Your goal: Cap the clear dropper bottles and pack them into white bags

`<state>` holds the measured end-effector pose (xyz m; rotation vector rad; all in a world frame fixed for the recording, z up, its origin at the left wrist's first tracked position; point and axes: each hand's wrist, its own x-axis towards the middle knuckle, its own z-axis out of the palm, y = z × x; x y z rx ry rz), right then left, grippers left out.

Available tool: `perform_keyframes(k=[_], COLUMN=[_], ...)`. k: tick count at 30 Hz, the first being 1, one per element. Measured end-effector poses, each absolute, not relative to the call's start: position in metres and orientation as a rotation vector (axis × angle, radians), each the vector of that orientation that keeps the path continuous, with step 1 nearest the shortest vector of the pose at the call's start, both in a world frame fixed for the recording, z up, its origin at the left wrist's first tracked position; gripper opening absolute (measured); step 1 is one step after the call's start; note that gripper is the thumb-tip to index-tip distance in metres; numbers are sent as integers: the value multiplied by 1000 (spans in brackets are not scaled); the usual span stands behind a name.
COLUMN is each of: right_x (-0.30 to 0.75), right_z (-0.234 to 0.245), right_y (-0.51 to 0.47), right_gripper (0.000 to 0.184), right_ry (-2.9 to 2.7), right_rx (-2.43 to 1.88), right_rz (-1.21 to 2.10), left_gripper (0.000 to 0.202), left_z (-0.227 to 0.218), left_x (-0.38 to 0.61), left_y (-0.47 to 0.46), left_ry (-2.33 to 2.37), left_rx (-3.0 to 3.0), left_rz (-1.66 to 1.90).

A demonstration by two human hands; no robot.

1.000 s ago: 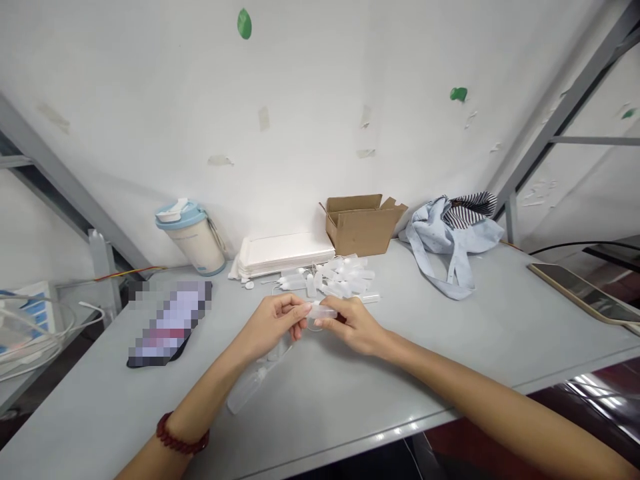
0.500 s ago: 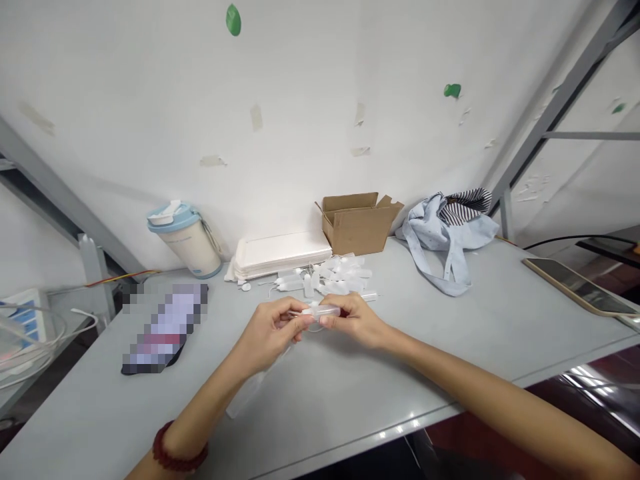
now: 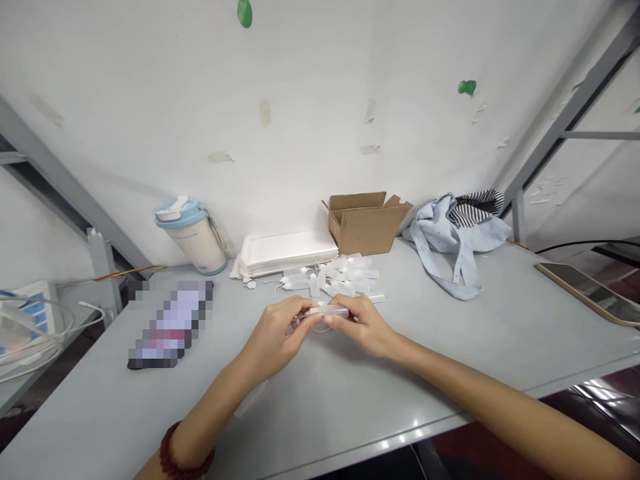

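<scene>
Both my hands meet over the middle of the grey table (image 3: 450,347). My left hand (image 3: 280,330) and my right hand (image 3: 363,323) pinch the two ends of a small clear plastic tube (image 3: 330,311) held level between them. Just beyond my fingers lies a pile of several small white and clear plastic bottles (image 3: 335,277). A clear plastic piece lies on the table under my left forearm, mostly hidden. A red bead bracelet (image 3: 183,460) sits on my left wrist.
Against the wall stand a cream cup with a blue lid (image 3: 193,237), a stack of white trays (image 3: 287,252), an open cardboard box (image 3: 367,223) and a light blue cloth bag (image 3: 457,233). A blurred dark item (image 3: 170,323) lies left. A tablet (image 3: 590,293) lies at the right edge.
My hands stay together on the tube; the left fingers have closed in further over its end. The view has shifted slightly.
</scene>
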<state>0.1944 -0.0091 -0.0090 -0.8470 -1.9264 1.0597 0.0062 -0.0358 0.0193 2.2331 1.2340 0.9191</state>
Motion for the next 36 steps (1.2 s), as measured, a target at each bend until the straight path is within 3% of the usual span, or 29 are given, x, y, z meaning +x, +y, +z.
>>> perform_keyframes(k=[5,9,15,22,36], right_x=[198,199,193,192,189], right_z=[-15,-15,-8,-4,-4], right_y=[-11,-12,-17,-12,-11], right_gripper=[28,31,25,38,47], right_ry=[-2197,-2178,-1933,-1566,-1452], right_rx=[-704,-690,-844,-769,-931], right_rz=[246,112,747,1535,1659], left_gripper=[24,35,40,37,27], left_z=[28,28,17,4,-4], left_x=[10,12,19,21,14], left_y=[-38,-40,-40,-44,-40], left_ry=[1185,1134,1271,1345,1239], left_rx=[1972,1791,1827,2330,2930], left_rz=[835,739,826,905,832])
